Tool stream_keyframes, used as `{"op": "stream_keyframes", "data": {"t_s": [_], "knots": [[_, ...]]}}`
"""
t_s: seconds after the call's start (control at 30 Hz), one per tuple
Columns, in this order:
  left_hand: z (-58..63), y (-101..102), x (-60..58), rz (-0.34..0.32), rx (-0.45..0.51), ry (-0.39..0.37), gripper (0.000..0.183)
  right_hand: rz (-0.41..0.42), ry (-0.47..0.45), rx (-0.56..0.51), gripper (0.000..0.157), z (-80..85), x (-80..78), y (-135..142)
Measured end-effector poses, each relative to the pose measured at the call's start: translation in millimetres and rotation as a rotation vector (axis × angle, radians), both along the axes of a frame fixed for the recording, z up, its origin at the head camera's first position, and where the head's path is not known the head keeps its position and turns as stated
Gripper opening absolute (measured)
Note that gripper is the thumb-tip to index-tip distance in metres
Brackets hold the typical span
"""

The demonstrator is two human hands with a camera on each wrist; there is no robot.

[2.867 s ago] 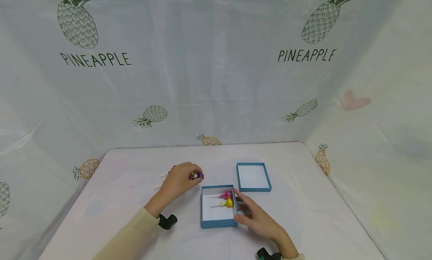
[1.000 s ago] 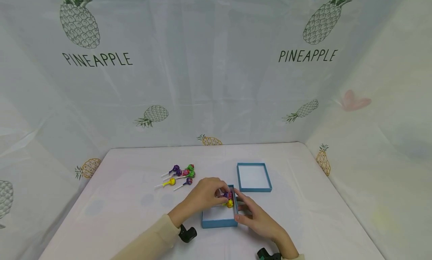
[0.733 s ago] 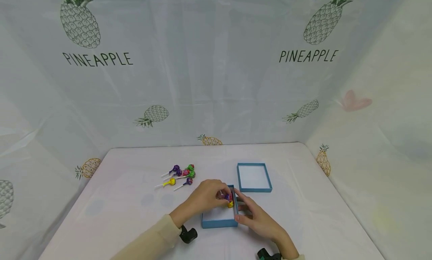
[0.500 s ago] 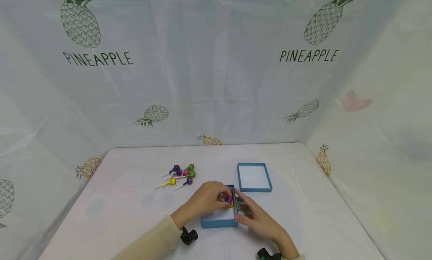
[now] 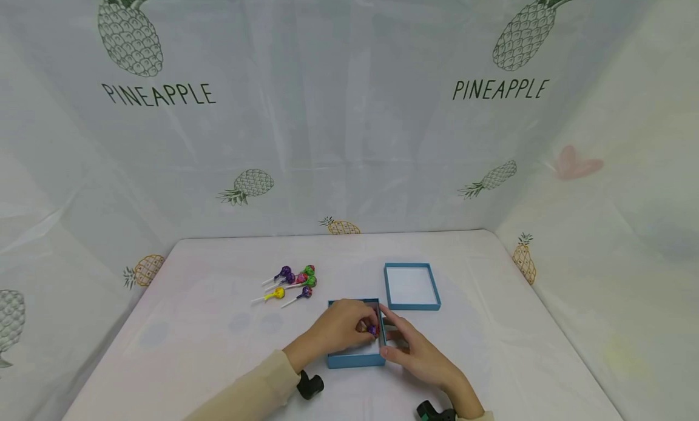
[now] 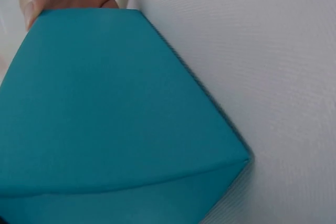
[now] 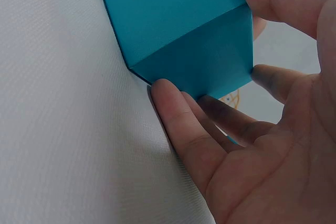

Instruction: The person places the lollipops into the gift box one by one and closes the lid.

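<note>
A blue box [image 5: 356, 361] with a white inside stands on the table, its top uncovered. My left hand [image 5: 345, 326] reaches down into it and pinches a purple-wrapped lollipop [image 5: 372, 330] near the right wall. The lollipops lying in the box are mostly covered by this hand. My right hand [image 5: 419, 353] holds the box's right side, thumb at the near corner and fingers along the wall; the right wrist view shows these fingertips [image 7: 167, 90] against the blue side. In the left wrist view the box's outer wall [image 6: 115, 98] hides the left fingers.
Several lollipops [image 5: 301, 279] in purple, green, red and yellow wrappers lie in a loose group left of and behind the box. A blue-rimmed lid [image 5: 412, 287], white inside up, lies behind it to the right. Pineapple-printed curtains [image 5: 349, 117] surround the white table.
My left hand has carried the purple lollipop from the group into the box, then moved slightly down and right toward the near part of its right wall. My right hand stays put.
</note>
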State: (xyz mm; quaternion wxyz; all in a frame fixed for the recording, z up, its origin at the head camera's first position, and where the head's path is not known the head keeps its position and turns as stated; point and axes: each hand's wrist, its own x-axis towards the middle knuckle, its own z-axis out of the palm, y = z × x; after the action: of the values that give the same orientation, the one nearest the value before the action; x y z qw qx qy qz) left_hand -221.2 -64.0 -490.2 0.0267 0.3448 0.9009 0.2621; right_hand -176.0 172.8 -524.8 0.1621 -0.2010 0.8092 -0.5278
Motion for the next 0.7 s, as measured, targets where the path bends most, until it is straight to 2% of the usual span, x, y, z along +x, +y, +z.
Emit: {"op": "stream_keyframes", "data": {"t_s": [0.2,0.47,0.7], "knots": [[-7.1,2,-1.3,-0.005,-0.013,0.004,0.015,0.003,0.007,-0.002,0.077,-0.8,-0.1,0],[-7.1,3,0.1,-0.023,-0.016,0.013,0.015,-0.004,0.004,-0.001,0.077,-1.0,0.1,0],[-13.1,4,-0.3,-0.023,-0.052,0.037,0.015,0.001,0.008,-0.009,0.076,-1.5,-0.3,0]]}}
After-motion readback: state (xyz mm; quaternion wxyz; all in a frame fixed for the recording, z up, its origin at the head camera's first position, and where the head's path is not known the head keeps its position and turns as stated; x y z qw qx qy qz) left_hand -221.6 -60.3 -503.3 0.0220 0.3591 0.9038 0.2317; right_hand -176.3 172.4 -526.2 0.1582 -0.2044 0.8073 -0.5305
